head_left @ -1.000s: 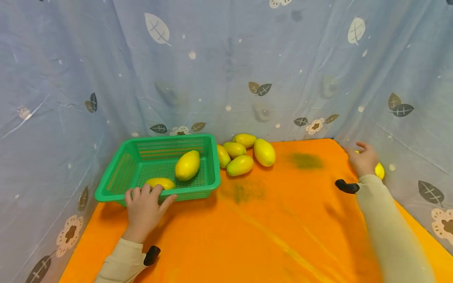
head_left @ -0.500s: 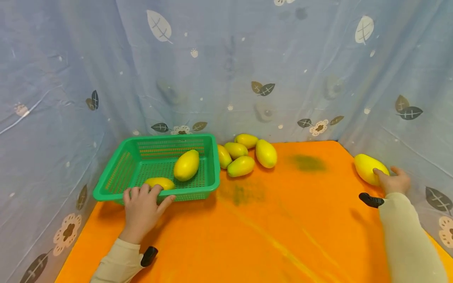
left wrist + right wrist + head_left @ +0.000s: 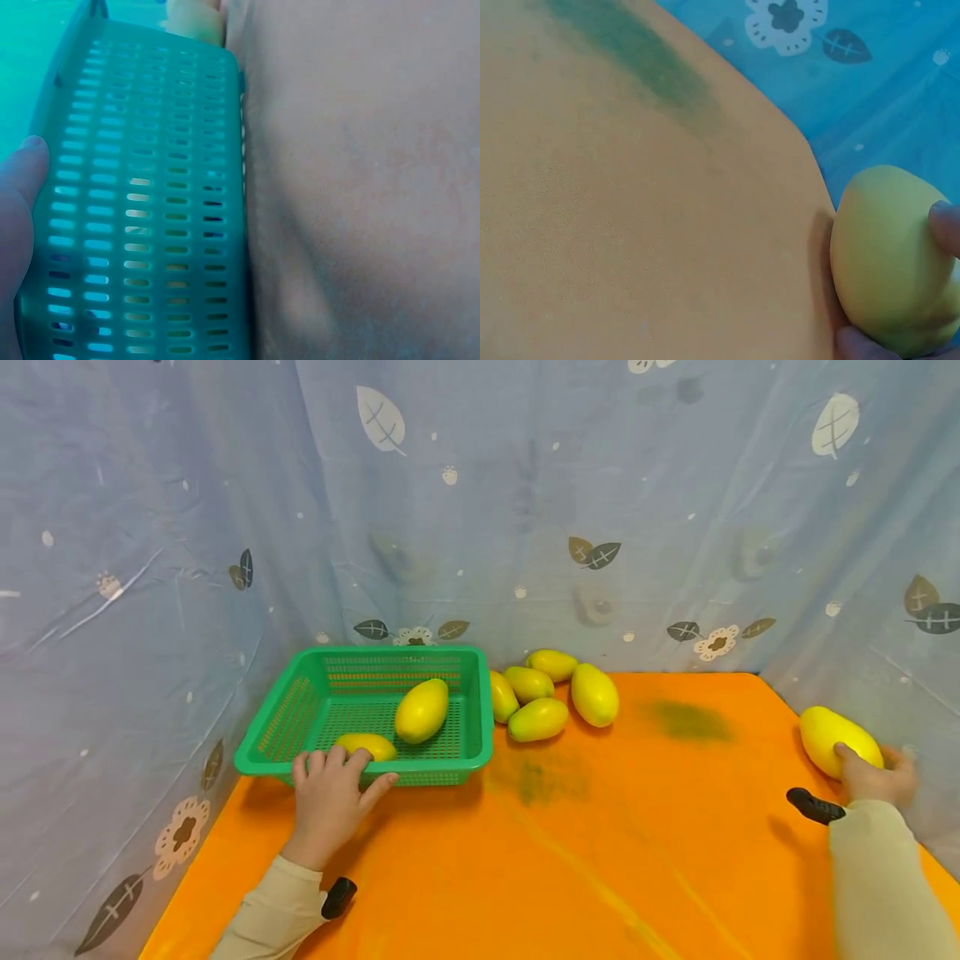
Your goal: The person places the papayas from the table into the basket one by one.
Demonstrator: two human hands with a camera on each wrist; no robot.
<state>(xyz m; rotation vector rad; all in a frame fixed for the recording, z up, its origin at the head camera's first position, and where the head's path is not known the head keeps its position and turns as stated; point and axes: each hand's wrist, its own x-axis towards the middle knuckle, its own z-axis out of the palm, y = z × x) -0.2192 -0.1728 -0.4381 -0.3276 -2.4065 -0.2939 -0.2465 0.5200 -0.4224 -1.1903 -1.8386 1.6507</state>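
My left hand (image 3: pixel 330 797) grips the near rim of a green plastic basket (image 3: pixel 285 731) at the left of the orange table; fingers (image 3: pixel 321 762) hook over the edge, thumb (image 3: pixel 16 187) against its slotted wall (image 3: pixel 142 210). Two yellow-green mangoes lie inside, one large (image 3: pixel 422 710), one small (image 3: pixel 366 746) by my fingers. My right hand (image 3: pixel 873 774) holds a yellow mango (image 3: pixel 836 741) at the table's far right edge, fingers curled round it (image 3: pixel 892 259).
Several mangoes (image 3: pixel 551 693) lie heaped right of the basket against the blue leaf-print cloth backdrop (image 3: pixel 480 510). The orange cloth (image 3: pixel 585 843) has dark green smudges (image 3: pixel 686 720). Cloth walls close in left, back and right.
My right hand drew back from the far right corner toward me with the yellow mango, which now shows in its grip. The left hand stayed on the basket rim. The view shifted.
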